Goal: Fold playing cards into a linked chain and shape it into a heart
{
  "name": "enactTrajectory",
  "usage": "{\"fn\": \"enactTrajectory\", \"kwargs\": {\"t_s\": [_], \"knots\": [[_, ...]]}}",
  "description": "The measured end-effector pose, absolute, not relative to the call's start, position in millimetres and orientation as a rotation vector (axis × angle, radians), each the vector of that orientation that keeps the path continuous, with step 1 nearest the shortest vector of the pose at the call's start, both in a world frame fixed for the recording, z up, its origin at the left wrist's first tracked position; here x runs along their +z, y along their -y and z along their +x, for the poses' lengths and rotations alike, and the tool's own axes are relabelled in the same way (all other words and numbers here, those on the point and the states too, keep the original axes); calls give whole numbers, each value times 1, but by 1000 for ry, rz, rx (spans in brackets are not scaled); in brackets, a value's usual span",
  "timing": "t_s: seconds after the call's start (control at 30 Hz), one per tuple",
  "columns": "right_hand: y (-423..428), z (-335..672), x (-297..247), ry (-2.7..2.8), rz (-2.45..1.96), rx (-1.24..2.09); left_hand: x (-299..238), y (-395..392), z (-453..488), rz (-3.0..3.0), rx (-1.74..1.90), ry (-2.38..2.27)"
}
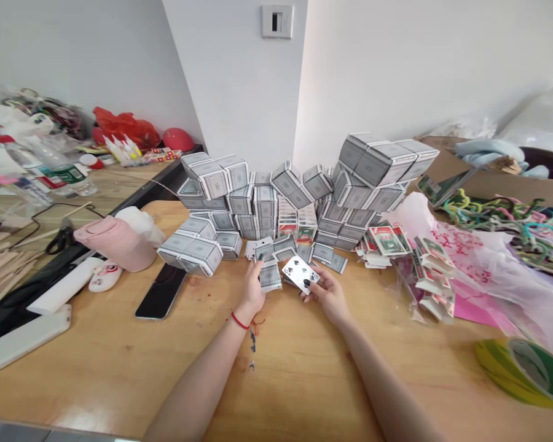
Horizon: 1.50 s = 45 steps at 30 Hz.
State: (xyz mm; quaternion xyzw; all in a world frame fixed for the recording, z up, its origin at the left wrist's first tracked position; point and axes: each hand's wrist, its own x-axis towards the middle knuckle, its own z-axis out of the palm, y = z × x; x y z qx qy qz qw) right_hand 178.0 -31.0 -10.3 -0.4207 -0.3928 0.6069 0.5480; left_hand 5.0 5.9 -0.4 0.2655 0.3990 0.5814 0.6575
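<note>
Pinched in the right hand [330, 297], a flat, white spade card [298, 274] numbered 6 or 9 tilts over the wooden table [304, 374], near a grey-patterned card [271, 277] by the curled left hand [253, 290], whose hold I cannot tell, before angular card blocks [264, 204].

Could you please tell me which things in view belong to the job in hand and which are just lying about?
Apparently in the job:
face-up card in the right hand
grey-backed cards at the left hand
stacked card blocks

Apparently lying about:
phone
tape roll
green-labelled bottle
red bag
</note>
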Motion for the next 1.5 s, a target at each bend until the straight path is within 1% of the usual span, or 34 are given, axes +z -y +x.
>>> {"fn": "enactTrajectory", "kwargs": {"t_s": [0.17, 0.33, 0.57, 0.7, 0.87, 1.2, 1.5], "knots": [[33, 174, -9, 975, -1036, 1401, -5, -6, 4, 819, 1345, -978], [33, 175, -6, 997, -1070, 1308, -7, -8, 4, 881, 1339, -987], [35, 175, -3, 1062, -1044, 1333, -7, -6, 5, 1040, 1322, -965], [33, 179, -6, 1025, -1079, 1252, -9, -7, 5, 1060, 1344, -1013], [34, 179, -4, 1067, -1108, 1260, -13, -9, 4, 1072, 1340, -1026], [35, 178, -3, 1126, -1197, 1173, -6, -6, 6, 1109, 1330, -1003], [37, 178, -3, 1211, -1209, 1297, -7, -6, 8, 1155, 1319, -1033]]}}
